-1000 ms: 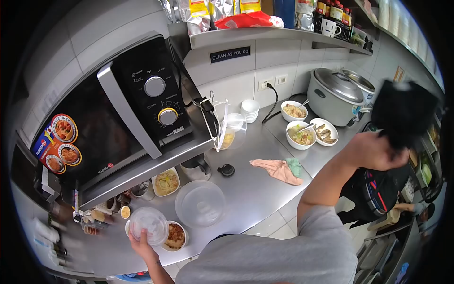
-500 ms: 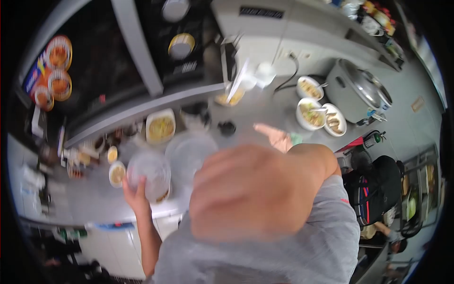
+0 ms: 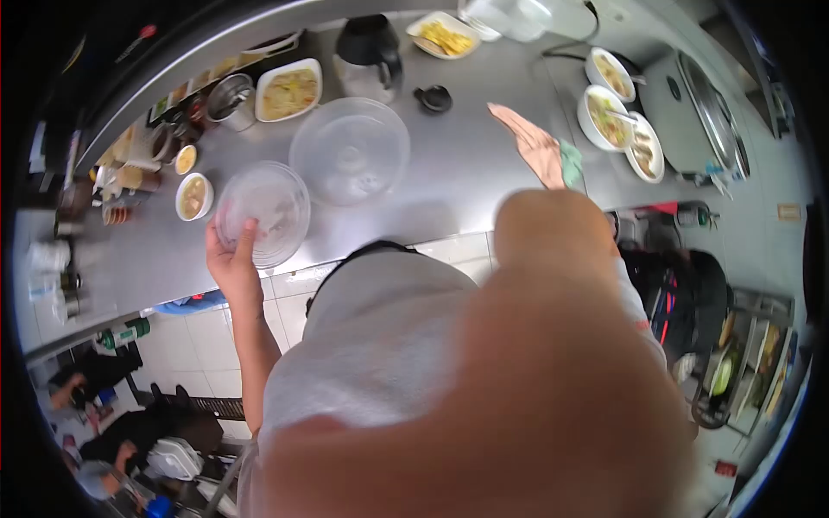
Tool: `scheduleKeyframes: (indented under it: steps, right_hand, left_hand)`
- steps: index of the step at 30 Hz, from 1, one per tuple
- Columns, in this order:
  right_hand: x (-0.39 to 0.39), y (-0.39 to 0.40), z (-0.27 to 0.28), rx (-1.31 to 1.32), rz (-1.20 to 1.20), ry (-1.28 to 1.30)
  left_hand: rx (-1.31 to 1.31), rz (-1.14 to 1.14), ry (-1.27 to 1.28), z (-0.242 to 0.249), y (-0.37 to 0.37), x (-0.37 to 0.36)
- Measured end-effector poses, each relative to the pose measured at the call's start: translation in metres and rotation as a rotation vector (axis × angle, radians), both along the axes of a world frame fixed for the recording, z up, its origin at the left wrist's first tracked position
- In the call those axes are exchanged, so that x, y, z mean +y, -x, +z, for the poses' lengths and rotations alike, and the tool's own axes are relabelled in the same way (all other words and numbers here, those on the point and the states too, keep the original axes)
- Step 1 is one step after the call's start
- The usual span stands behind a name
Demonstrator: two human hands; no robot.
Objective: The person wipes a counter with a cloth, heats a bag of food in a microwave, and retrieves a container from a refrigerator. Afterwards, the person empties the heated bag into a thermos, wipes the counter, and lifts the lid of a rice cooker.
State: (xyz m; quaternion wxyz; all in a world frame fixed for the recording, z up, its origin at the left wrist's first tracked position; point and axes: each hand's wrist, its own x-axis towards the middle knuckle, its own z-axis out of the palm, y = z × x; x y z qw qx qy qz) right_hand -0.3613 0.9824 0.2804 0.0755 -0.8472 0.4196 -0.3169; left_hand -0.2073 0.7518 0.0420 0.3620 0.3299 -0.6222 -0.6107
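Observation:
My left hand grips the near left edge of a clear round plastic lid, thumb on top and fingers showing through from underneath. The lid is above the front of the steel counter. Just behind it lies a larger clear round lid. To the left stand a white bowl of food and a smaller cup with yellow contents. Raised close to the camera, my right hand is a large blur at the bottom, with its fingers smeared and partly out of frame.
Along the steel counter are a square dish of food, a dark-topped jug, a small black lid, a pink and green cloth, several white bowls and a large cooker. People sit at lower left.
The view has tilted down toward the counter and floor. My right hand has moved from the middle down to the bottom edge, nearer the camera. My left hand still holds the clear lid.

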Motion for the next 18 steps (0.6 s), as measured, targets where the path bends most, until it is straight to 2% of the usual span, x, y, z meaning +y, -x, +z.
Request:
scheduleKeyframes:
  steps: [3, 5, 6, 7, 8, 9, 10, 11, 13, 16, 18]
  right_hand:
    - [0.013, 0.013, 0.002, -0.193, -0.089, 0.109]
    - [-0.002, 0.040, -0.034, -0.448, -0.401, 0.084]
    - [-0.021, 0.058, -0.074, -0.623, -0.636, -0.024]
    - [-0.045, 0.078, -0.126, -0.790, -0.751, -0.119]
    - [-0.053, 0.100, -0.185, -0.693, -0.975, -0.313]
    - [-0.055, 0.125, -0.258, -0.369, -1.175, -0.568]
    - [-0.056, 0.130, -0.301, -0.317, -1.230, -0.859]
    - [-0.058, 0.127, -0.321, -0.382, -1.089, -1.093]
    - [-0.063, 0.116, -0.364, -0.629, -1.136, -1.079]
    - [-0.051, 0.111, -0.384, -1.103, -1.182, -0.896]
    - [-0.021, 0.127, -0.369, -0.912, -1.208, -0.856]
  left_hand:
    - [-0.045, 0.091, 0.051, 0.012, -0.006, -0.007]
    - [-0.087, 0.143, 0.088, 0.003, -0.013, -0.021]
    - [-0.085, 0.168, 0.075, -0.004, -0.016, -0.026]
    - [-0.078, 0.187, 0.065, -0.011, -0.018, -0.033]
    - [-0.071, 0.203, 0.059, -0.020, -0.021, -0.040]
    - [-0.104, 0.205, -0.002, -0.032, -0.023, -0.046]
    - [-0.136, 0.201, -0.052, -0.045, -0.028, -0.052]
    - [-0.158, 0.194, -0.090, -0.055, -0.029, -0.061]
    - [-0.308, 0.154, -0.085, -0.069, -0.022, -0.073]
    - [-0.617, 0.165, 0.336, -0.082, -0.018, -0.077]
    - [-0.691, 0.208, 0.450, -0.087, -0.014, -0.076]
